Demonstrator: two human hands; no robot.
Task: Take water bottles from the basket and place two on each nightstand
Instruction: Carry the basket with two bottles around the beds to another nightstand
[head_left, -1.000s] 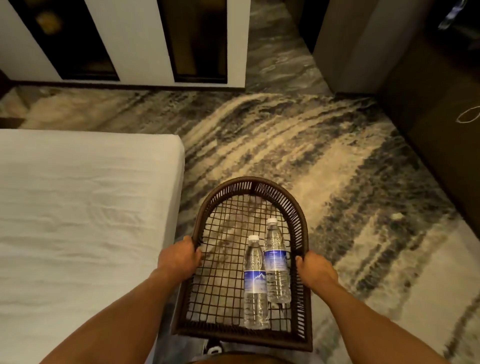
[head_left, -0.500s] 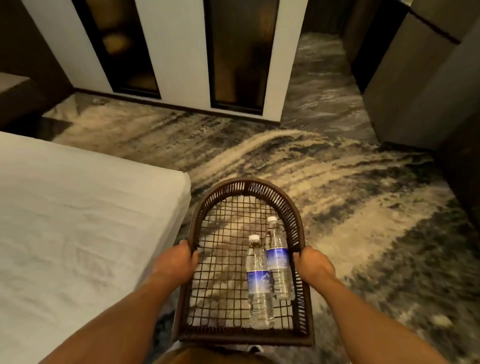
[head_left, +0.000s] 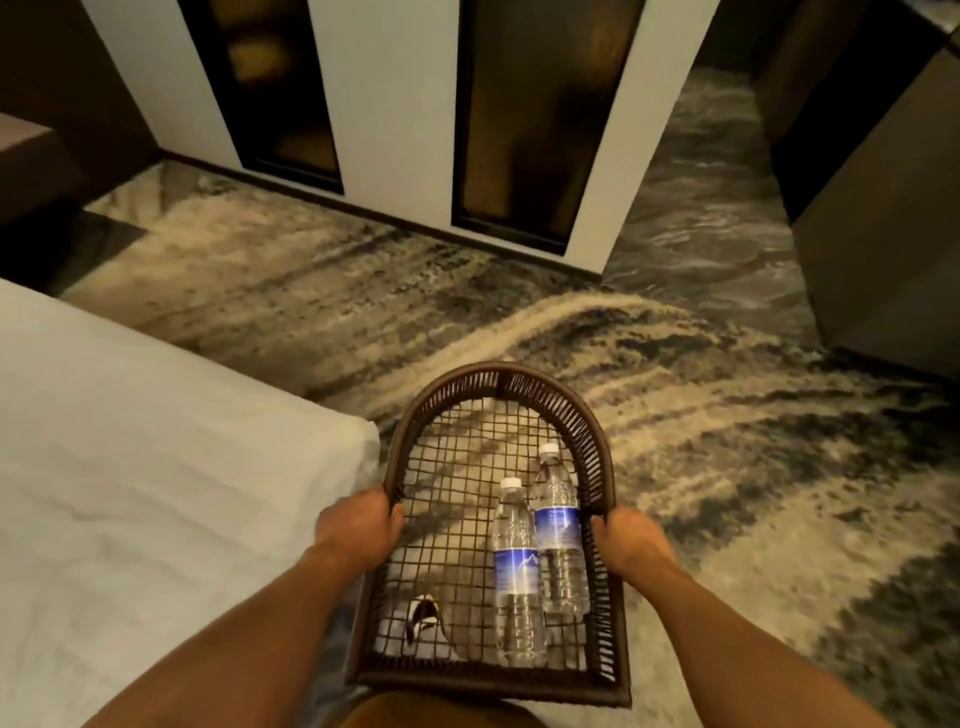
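Carrying looks to be the step in hand, and the hold suits it: the left hand (head_left: 358, 530) and the right hand (head_left: 631, 545) each have their grip closed around an opposite side rim of the basket (head_left: 498, 371), roughly midway along its length, so the load sits balanced between them and the tray stays close to level in front of the body. Two water bottles (head_left: 517, 571) lie on their sides on the open mesh floor, touching one another and pressed toward the right wall, caps pointing away from the person; lying flat probably keeps them from toppling while the person walks. Through the mesh, near the bottom left, a shoe (head_left: 423, 616) shows on the floor below. To the left, the corner of the bed (head_left: 182, 467) sits just beside the basket's left rim, which suggests a path around its foot. Ahead spreads the patterned carpet (head_left: 727, 426), then a white wall with dark panels (head_left: 395, 130). No nightstand can be made out for certain, so both bottles remain to be set down.
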